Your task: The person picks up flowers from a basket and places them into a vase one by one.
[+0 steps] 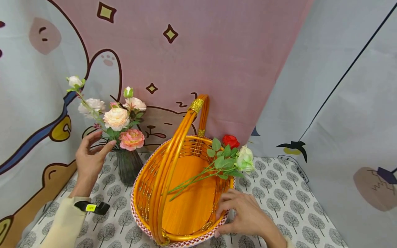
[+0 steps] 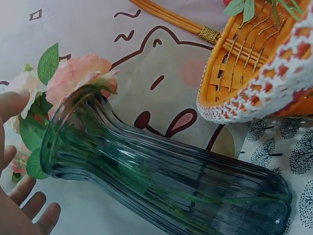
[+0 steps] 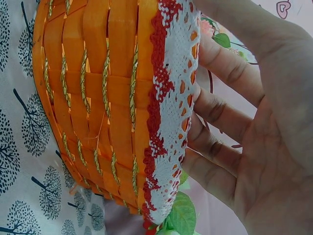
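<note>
An orange woven basket (image 1: 192,193) with a tall arched handle (image 1: 178,141) stands on the cloth. My right hand (image 1: 243,212) is at its near right rim, fingers over the inside and thumb outside. In the right wrist view, the fingers (image 3: 220,112) pass behind the white-and-red lace edging (image 3: 171,98), hiding their tips. A red rose (image 1: 231,141) and a pale green-white rose (image 1: 245,159) lie across the basket's right rim, stems inside. My left hand (image 1: 91,155) is beside a dark glass vase (image 2: 161,166) of pink and cream flowers (image 1: 116,119), fingers spread loosely near its mouth.
A tree-print cloth (image 1: 119,203) covers the table. Behind it hangs a pink and white cartoon curtain (image 1: 232,62). The vase stands left of the basket, close to its rim. A dark band (image 1: 92,207) is on the left wrist.
</note>
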A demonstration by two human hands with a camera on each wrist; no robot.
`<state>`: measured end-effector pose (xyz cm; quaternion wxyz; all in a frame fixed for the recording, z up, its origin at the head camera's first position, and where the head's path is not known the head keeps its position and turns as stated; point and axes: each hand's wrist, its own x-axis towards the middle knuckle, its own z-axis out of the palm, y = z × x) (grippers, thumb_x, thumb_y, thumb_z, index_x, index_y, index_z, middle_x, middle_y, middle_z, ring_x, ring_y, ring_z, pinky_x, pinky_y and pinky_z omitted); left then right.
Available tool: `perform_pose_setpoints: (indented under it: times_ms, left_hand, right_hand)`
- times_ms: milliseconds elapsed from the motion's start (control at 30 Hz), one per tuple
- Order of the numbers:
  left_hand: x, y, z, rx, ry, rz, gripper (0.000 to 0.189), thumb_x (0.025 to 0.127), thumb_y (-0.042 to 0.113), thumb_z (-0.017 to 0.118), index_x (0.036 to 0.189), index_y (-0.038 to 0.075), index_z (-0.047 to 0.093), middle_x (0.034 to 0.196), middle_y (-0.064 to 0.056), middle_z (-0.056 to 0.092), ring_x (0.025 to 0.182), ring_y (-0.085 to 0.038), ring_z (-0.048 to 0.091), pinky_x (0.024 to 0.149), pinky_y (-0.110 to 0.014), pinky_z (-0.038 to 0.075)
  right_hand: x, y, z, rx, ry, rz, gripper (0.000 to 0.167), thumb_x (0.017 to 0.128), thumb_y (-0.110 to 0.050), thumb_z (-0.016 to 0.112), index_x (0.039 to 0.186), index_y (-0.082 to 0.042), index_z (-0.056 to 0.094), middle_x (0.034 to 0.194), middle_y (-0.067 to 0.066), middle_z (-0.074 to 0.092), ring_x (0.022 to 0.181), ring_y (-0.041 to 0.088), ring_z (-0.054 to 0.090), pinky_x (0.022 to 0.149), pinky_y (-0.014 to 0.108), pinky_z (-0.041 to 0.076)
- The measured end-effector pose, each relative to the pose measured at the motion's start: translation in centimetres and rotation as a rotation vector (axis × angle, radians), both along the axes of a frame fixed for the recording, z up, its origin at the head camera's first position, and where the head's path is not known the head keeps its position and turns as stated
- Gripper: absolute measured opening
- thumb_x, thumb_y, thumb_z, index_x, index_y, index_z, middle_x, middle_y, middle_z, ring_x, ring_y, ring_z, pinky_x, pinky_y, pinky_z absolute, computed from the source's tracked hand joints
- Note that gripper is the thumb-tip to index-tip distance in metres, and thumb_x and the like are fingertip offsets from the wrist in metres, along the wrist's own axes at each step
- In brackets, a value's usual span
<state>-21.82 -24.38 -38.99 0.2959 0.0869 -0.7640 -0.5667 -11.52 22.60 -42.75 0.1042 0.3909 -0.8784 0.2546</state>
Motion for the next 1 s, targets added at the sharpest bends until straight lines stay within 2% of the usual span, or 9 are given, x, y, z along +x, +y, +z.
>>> perform_pose_setpoints:
  times_ms: [167, 333, 400, 600, 700, 867, 933, 1000]
  left_hand:
    - [1.0, 0.3, 0.0, -0.052, 0.032, -0.011, 0.060, 0.091, 0.022, 0.080, 0.145, 0.031, 0.057, 0.142, 0.012, 0.052, 0.103, 0.001, 0.058, 0.077, -0.008, 0.048]
    - [1.5, 0.8, 0.0, -0.106, 0.127, -0.030, 0.063, 0.088, 0.012, 0.082, 0.145, 0.022, 0.058, 0.133, 0.018, 0.048, 0.094, 0.005, 0.060, 0.100, -0.014, 0.046]
    - [1.6, 1.2, 0.2, -0.136, 0.170, -0.037, 0.065, 0.086, 0.008, 0.083, 0.145, 0.019, 0.059, 0.131, 0.020, 0.048, 0.093, 0.003, 0.060, 0.104, -0.014, 0.043]
    - [2.0, 2.5, 0.7, -0.146, 0.304, -0.092, 0.066, 0.081, -0.005, 0.082, 0.142, 0.007, 0.060, 0.129, 0.016, 0.050, 0.105, -0.005, 0.058, 0.092, -0.009, 0.045]
    - [2.3, 3.5, 1.4, -0.165, 0.380, -0.118, 0.063, 0.080, -0.008, 0.081, 0.138, -0.002, 0.059, 0.129, 0.014, 0.052, 0.113, -0.002, 0.054, 0.098, -0.010, 0.044]
    - [3.8, 5.9, 3.3, -0.182, 0.508, -0.181, 0.054, 0.079, -0.011, 0.080, 0.129, -0.012, 0.060, 0.127, 0.010, 0.057, 0.120, -0.006, 0.054, 0.101, -0.016, 0.046]
    - [4.2, 6.7, 3.8, -0.173, 0.538, -0.225, 0.052, 0.078, -0.011, 0.080, 0.127, -0.015, 0.061, 0.126, 0.005, 0.060, 0.120, -0.010, 0.055, 0.100, -0.017, 0.047]
    - [4.3, 7.2, 3.9, -0.173, 0.541, -0.265, 0.052, 0.078, -0.013, 0.080, 0.126, -0.015, 0.060, 0.126, 0.001, 0.061, 0.120, -0.013, 0.057, 0.099, -0.019, 0.048]
  right_hand:
    - [0.1, -0.1, -0.2, -0.020, -0.001, 0.018, 0.025, 0.072, -0.066, 0.082, 0.086, -0.049, 0.070, 0.093, -0.029, 0.060, 0.086, -0.006, 0.052, 0.056, 0.012, 0.033]
    - [0.0, -0.2, -0.2, -0.013, 0.005, 0.024, 0.025, 0.072, -0.065, 0.082, 0.086, -0.049, 0.071, 0.092, -0.029, 0.060, 0.085, -0.006, 0.052, 0.054, 0.012, 0.032]
    - [0.0, -0.2, -0.1, -0.005, 0.013, 0.019, 0.025, 0.072, -0.066, 0.082, 0.086, -0.048, 0.071, 0.091, -0.029, 0.060, 0.084, -0.005, 0.052, 0.054, 0.012, 0.032]
    - [-0.3, -0.1, 0.1, 0.021, 0.019, 0.009, 0.026, 0.071, -0.067, 0.082, 0.085, -0.047, 0.071, 0.091, -0.029, 0.059, 0.084, -0.005, 0.052, 0.055, 0.012, 0.032]
    - [-0.4, -0.1, 0.1, 0.029, 0.021, 0.002, 0.028, 0.069, -0.067, 0.083, 0.085, -0.048, 0.072, 0.091, -0.030, 0.059, 0.085, -0.005, 0.052, 0.056, 0.012, 0.033]
    - [-0.4, -0.1, 0.2, 0.025, 0.010, 0.001, 0.027, 0.070, -0.068, 0.082, 0.085, -0.048, 0.071, 0.093, -0.030, 0.060, 0.086, -0.005, 0.052, 0.054, 0.013, 0.033]
    - [-0.3, -0.1, 0.2, 0.022, 0.002, 0.004, 0.027, 0.070, -0.068, 0.082, 0.085, -0.048, 0.071, 0.093, -0.029, 0.060, 0.086, -0.005, 0.052, 0.052, 0.013, 0.032]
    - [-0.2, 0.0, 0.2, 0.024, 0.000, 0.002, 0.027, 0.070, -0.068, 0.082, 0.085, -0.048, 0.071, 0.093, -0.029, 0.061, 0.086, -0.005, 0.052, 0.052, 0.013, 0.032]
